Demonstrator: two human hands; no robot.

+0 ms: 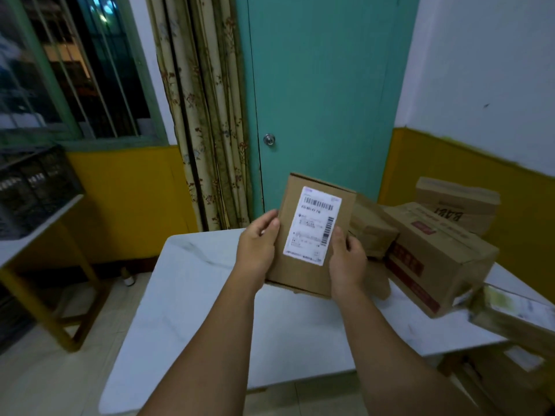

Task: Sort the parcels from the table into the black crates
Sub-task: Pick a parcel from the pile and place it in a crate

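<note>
A small flat cardboard parcel point(303, 274) with a white shipping label is held tilted up above the white table point(195, 295), label facing me. My left hand point(257, 244) grips its left edge and my right hand point(348, 259) grips its right edge. A black crate point(36, 187) stands on a second table at the far left. More cardboard parcels lie on the table's right side, the largest being a box with red print point(435, 256).
A teal door point(324, 100) and a patterned curtain point(204, 115) stand behind the table. The left table has yellow legs point(45, 298). More boxes sit on the floor at the lower right point(510, 379). A small bottle point(129, 277) stands on the floor by the wall.
</note>
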